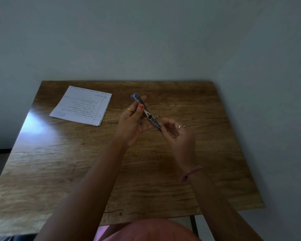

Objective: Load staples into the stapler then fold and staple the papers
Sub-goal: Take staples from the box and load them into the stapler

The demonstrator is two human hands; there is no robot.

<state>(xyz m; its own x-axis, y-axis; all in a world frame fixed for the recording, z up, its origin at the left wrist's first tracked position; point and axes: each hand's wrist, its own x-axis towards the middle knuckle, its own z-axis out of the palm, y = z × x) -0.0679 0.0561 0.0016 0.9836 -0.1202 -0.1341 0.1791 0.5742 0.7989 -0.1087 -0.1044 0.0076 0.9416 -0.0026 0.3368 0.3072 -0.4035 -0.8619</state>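
Note:
A slim metal stapler (147,111) with a blue end is held above the middle of the wooden table (76,162), its blue end pointing away from me. My left hand (133,121) grips its middle, thumb on top. My right hand (178,134) pinches the near end of the stapler, where the metal magazine shows. Whether loose staples are between those fingers I cannot tell. A small stack of lined, handwritten papers (82,106) lies flat at the table's far left, apart from both hands.
The table stands against a plain grey wall (146,40). Its near edge is just in front of my lap (151,230), with a dark table leg (194,225) at the lower right. Bare wood lies around the hands.

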